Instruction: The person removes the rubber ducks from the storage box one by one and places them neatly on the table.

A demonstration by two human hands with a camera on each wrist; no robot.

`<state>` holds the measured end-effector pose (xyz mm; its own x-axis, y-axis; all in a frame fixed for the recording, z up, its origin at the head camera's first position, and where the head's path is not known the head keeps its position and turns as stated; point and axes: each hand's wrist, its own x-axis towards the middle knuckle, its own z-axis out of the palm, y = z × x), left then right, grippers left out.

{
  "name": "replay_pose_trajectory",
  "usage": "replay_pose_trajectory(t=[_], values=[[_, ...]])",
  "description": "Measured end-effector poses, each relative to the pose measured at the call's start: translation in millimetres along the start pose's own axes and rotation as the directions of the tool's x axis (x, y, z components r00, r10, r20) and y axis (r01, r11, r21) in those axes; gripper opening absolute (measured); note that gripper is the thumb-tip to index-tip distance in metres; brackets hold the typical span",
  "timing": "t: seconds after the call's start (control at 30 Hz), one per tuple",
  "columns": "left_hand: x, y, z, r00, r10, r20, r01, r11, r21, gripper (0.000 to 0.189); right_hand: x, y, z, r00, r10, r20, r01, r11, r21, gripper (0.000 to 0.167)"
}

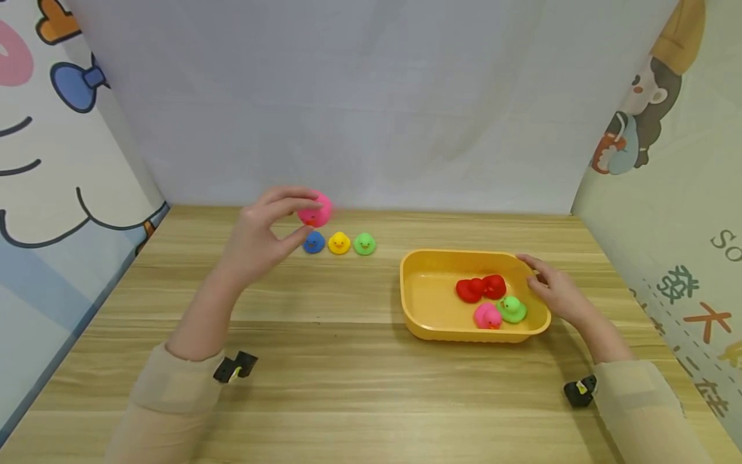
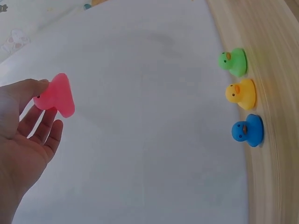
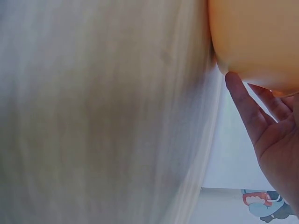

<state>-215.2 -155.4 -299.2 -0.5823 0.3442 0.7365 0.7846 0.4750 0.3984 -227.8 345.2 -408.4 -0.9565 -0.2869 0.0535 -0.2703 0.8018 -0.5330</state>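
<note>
My left hand (image 1: 263, 232) pinches a pink rubber duck (image 1: 317, 211) between thumb and fingers, raised above the row of ducks at the back of the table. Below it stand a blue duck (image 1: 313, 243), a yellow duck (image 1: 339, 243) and a green duck (image 1: 364, 244), side by side. In the left wrist view the pink duck (image 2: 58, 95) is tilted, its base facing the row. My right hand (image 1: 559, 293) holds the right end of a yellow basin (image 1: 431, 332) at its rim, with fingers (image 3: 243, 100) against the outer wall in the right wrist view.
Inside the basin lie two red ducks (image 1: 481, 288), another pink duck (image 1: 487, 316) and another green duck (image 1: 512, 310). A pale cloth (image 1: 371, 116) hangs behind the wooden table (image 1: 324, 386). Printed panels stand along the left and right sides.
</note>
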Motion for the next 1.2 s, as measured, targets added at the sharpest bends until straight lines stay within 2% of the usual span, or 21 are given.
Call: replay_pose_trajectory(t=[0.3, 0.5, 0.73, 1.0, 1.2], values=[[-9.9, -19.7, -6.7, 0.997, -0.072, -0.037, 0.074, 0.996, 0.050, 0.033, -0.5, -2.2, -0.7, 1.000, 0.003, -0.001, -0.003, 1.000, 0.007, 0.046], [-16.5, -33.7, -8.2, 0.988, -0.142, -0.055, 0.146, 0.984, 0.099, 0.033, -0.7, -2.3, -0.7, 1.000, -0.001, -0.001, 0.001, 1.000, 0.010, 0.046], [-21.8, -49.2, -7.0, 0.980, -0.191, -0.060, 0.197, 0.972, 0.124, 0.033, -1.4, -2.3, -0.7, 1.000, 0.004, 0.000, -0.004, 1.000, -0.001, 0.046], [-29.7, -71.0, -5.7, 0.962, -0.269, -0.047, 0.273, 0.951, 0.146, 0.031, -2.3, -2.3, -0.2, 1.000, 0.004, -0.003, -0.004, 1.000, -0.001, 0.046], [-34.4, -84.5, -5.0, 0.940, -0.340, -0.014, 0.339, 0.930, 0.145, 0.032, -3.2, -3.4, -0.6, 1.000, -0.004, -0.011, 0.004, 1.000, 0.003, 0.045]])
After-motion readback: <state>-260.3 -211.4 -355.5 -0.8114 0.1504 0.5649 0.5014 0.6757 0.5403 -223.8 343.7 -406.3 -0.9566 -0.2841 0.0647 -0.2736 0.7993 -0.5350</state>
